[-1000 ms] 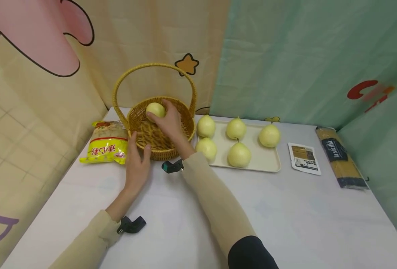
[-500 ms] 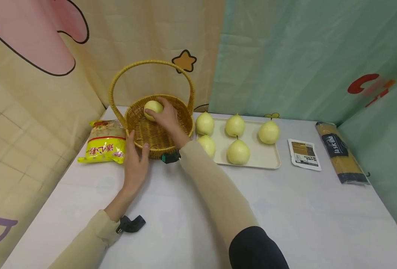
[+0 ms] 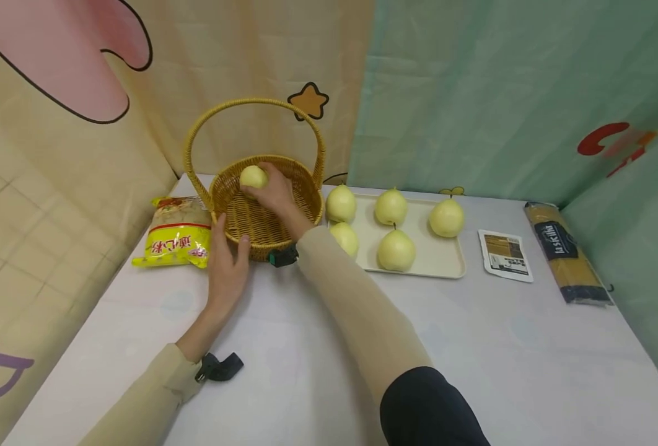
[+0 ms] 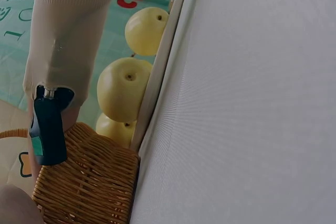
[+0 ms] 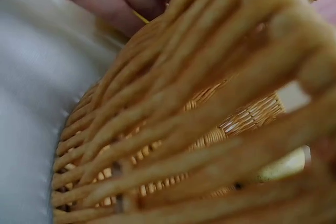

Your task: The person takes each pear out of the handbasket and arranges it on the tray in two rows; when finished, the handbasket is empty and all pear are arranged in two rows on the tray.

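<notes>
A pale yellow-green pear (image 3: 253,177) is inside the wicker basket (image 3: 256,249), towards its back left wall. My right hand (image 3: 276,193) reaches over the basket's front right and grips this pear, thumb on the near side and fingers behind. Through the weave, part of the pear (image 5: 286,166) shows in the right wrist view. My left hand (image 3: 227,272) touches the basket's front left side with its fingers straight and thumb spread. Several more pears (image 3: 396,251) sit on a cream tray (image 3: 439,263) right of the basket; one is partly hidden by my right sleeve.
A yellow bag of pasta (image 3: 175,238) lies against the basket's left side. Right of the tray are a small white-and-brown pouch (image 3: 505,256) and a long spaghetti pack (image 3: 565,255). The basket's tall handle (image 3: 253,101) arches above my right hand. Curtains hang behind the table.
The pear in my right hand has shifted slightly down and towards the basket's back left. My left hand stays against the basket. The head view has moved a little.
</notes>
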Available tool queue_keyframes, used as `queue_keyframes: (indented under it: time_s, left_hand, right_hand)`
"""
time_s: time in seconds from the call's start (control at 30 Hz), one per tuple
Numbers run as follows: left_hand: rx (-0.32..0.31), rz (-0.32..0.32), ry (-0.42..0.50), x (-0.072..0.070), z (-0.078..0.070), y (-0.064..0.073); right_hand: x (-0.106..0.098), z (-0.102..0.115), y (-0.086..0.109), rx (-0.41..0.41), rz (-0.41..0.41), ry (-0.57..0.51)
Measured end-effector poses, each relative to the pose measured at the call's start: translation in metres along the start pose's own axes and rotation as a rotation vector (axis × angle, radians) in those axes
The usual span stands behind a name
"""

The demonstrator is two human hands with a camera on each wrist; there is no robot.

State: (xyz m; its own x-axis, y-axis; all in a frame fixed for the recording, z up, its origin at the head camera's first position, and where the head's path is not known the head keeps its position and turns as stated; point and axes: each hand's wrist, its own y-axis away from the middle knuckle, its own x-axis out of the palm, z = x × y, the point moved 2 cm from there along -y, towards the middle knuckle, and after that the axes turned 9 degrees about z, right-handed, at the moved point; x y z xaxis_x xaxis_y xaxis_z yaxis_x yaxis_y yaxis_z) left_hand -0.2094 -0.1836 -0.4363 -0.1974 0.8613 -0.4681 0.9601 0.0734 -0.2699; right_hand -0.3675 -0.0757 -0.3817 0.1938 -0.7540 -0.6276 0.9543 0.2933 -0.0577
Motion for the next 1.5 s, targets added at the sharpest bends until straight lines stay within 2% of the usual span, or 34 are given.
queue_keyframes:
  time_s: [0.23,0.57,0.83,1.07,1.23,1.5]
  left_hand:
    - [-0.016,0.025,-0.005,0.002,-0.002,0.0]
    - [-0.019,0.002,-0.002,0.0,-0.002,0.0]
    - [-0.008,-0.012,-0.009,0.001,-0.001,-0.001]
    - [-0.007,-0.007,-0.005,0.003,0.0,-0.001]
    - [-0.017,-0.001,0.007,0.004,0.001,0.001]
    - [-0.025,-0.002,0.004,0.002,-0.001,0.002]
  right_hand:
    - [0.001,-0.003,0.004,-0.034,0.029,-0.004]
    - [0.006,-0.001,-0.002,0.017,0.079,0.05]
    - [0.004,0.0,-0.004,-0.032,0.12,0.162]
    - [0.002,0.0,0.002,0.005,0.103,0.081]
    - [-0.003,0.001,0.008,0.015,0.098,0.082]
    - [-0.026,0.002,0.027,0.01,0.076,0.005]
